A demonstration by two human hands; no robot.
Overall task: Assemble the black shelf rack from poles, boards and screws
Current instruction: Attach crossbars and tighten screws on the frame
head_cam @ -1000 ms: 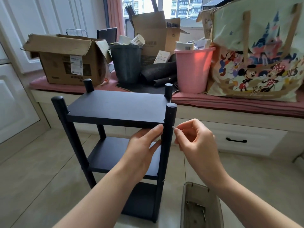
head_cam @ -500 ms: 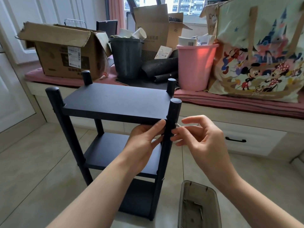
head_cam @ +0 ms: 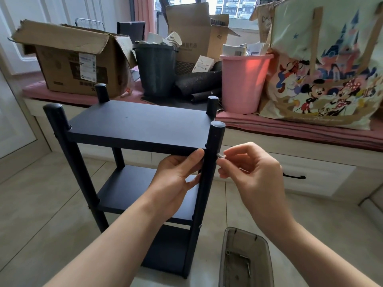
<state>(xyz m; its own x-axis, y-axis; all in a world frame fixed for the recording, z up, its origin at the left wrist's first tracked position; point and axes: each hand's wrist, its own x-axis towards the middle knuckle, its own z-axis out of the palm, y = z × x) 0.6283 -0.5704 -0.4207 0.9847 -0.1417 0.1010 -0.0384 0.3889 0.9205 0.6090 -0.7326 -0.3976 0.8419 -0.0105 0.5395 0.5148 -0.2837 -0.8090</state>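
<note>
A: How far along is the shelf rack judged to be?

B: Nearly whole. Three boards are seen fixed between four upright poles: top board, middle board, bottom board. The rack is stood on the tiled floor in front of the window seat.

A: Fastenings?

B: A screw head is seen seated in the near right pole at middle-board level. At top-board level no screw can be made out on that pole; that joint is judged to be the step in hand.

A: Hands?

B: The near right pole is gripped by the left hand just under the top board, thumb in front, fingers curled behind. A small screw is pinched by the right hand between thumb and forefinger, tip held just beside the pole, contact not determinable.

A: Left to do?

B: That screw is to be seated and tightened. Screws on the other poles cannot be checked. Loose hardware is still seen in the tray on the floor.
</note>
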